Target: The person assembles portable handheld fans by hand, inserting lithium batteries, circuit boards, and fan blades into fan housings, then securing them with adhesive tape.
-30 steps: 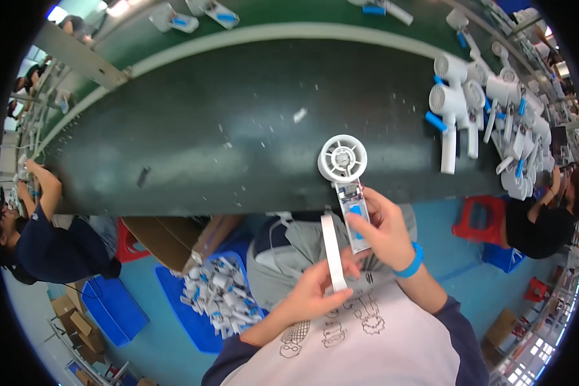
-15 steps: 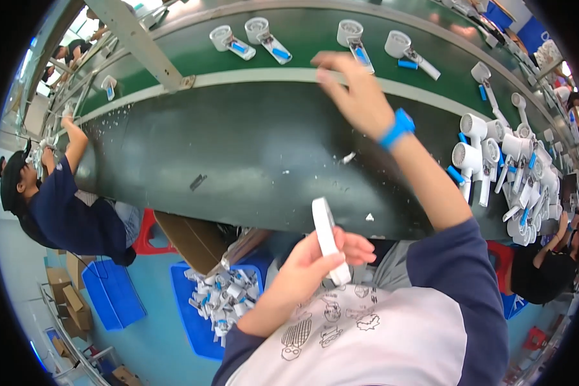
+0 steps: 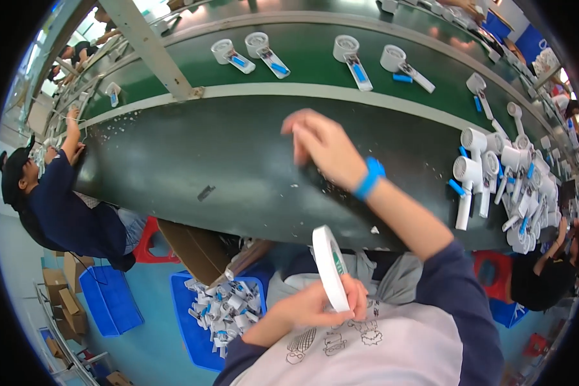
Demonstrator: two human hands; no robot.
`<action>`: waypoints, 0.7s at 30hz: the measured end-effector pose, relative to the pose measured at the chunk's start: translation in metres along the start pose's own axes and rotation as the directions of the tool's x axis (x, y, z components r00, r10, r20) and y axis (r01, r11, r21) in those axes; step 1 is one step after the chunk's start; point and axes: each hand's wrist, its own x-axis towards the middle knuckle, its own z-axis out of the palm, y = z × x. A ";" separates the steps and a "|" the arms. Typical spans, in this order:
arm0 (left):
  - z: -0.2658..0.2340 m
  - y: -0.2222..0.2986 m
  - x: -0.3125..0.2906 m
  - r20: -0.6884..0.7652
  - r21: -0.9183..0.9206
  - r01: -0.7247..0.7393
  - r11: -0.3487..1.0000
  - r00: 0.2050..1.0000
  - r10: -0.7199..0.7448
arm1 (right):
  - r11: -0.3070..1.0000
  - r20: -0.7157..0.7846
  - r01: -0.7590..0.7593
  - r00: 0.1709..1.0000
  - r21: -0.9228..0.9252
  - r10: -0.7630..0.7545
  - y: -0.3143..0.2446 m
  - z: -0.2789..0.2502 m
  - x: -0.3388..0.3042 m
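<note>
My left hand (image 3: 305, 303) grips a roll of white tape (image 3: 330, 265) edge-on, close to my chest. My right hand (image 3: 325, 147), with a blue wristband (image 3: 369, 177), hovers over the dark worktop (image 3: 193, 154) with its fingers spread and nothing in it. Beyond it runs a green conveyor belt (image 3: 302, 64) carrying several small white hand-held fans with blue parts, the nearest one (image 3: 349, 55) lying flat. A heap of the same white fans (image 3: 498, 174) lies at the worktop's right end.
A person in dark blue clothes and a cap (image 3: 58, 206) works at the left end of the bench. Below the worktop are a blue bin of white and blue parts (image 3: 222, 309), a cardboard box (image 3: 193, 248) and a red stool (image 3: 149, 235). A metal post (image 3: 151, 48) crosses the belt.
A second ago my right hand held a white fan beside the tape. It then reached out to the belt and now draws back empty. My left hand keeps the tape roll.
</note>
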 end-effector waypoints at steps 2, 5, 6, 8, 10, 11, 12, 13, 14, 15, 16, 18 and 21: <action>0.002 -0.003 -0.009 -0.050 0.002 -0.064 0.998 0.997 0.064 | 0.799 -0.216 0.053 0.950 -0.600 -0.225 0.046 -0.017 0.081; 0.007 -0.005 -0.024 -0.288 -0.034 -0.132 0.991 0.950 0.117 | 0.531 -0.261 -0.067 0.918 -0.845 -0.299 0.072 -0.014 0.176; 0.010 -0.005 -0.028 -0.340 -0.081 -0.126 0.989 0.936 0.092 | 0.532 -0.258 -0.061 0.917 -0.845 -0.304 0.087 -0.014 0.190; 0.009 0.002 -0.031 -0.409 -0.046 -0.072 0.996 0.911 0.047 | 0.527 -0.171 -0.027 0.959 -0.849 -0.226 0.114 -0.024 0.205; 0.003 0.005 -0.040 -0.541 0.013 -0.027 1.000 0.841 0.029 | 0.589 -0.154 -0.024 0.973 -0.808 -0.171 0.092 -0.019 0.170; -0.006 0.003 -0.041 -0.539 0.063 -0.050 0.997 0.839 0.076 | 0.640 -0.163 -0.046 0.979 -0.767 -0.125 0.073 -0.026 0.136; -0.007 0.006 -0.040 -0.584 0.051 -0.064 0.997 0.808 0.082 | 0.581 -0.117 0.042 0.965 -0.813 -0.234 0.061 -0.026 0.094; -0.007 0.010 -0.037 -0.626 0.036 -0.071 0.997 0.776 0.078 | 0.512 -0.067 0.120 0.941 -0.851 -0.332 0.049 -0.025 0.044; -0.008 0.012 -0.033 -0.649 0.059 -0.032 0.998 0.758 0.063 | 0.496 -0.047 0.106 0.957 -0.862 -0.286 0.028 -0.024 -0.006; -0.009 0.014 -0.023 -0.670 0.110 0.043 0.993 0.741 0.042 | 0.477 -0.033 0.089 0.970 -0.874 -0.241 0.012 -0.025 -0.050; -0.011 0.018 -0.015 -0.651 0.165 0.144 0.976 0.759 -0.002 | 0.488 -0.044 0.031 0.989 -0.872 -0.142 0.006 -0.024 -0.090; -0.014 0.015 0.007 -0.589 0.386 0.254 0.887 0.808 0.024 | 0.494 -0.093 -0.078 0.996 -0.866 -0.007 0.006 -0.023 -0.144; -0.008 0.006 0.038 -0.505 0.538 0.286 0.793 0.863 0.031 | 0.582 -0.229 -0.175 0.973 -0.794 -0.020 0.015 -0.016 -0.194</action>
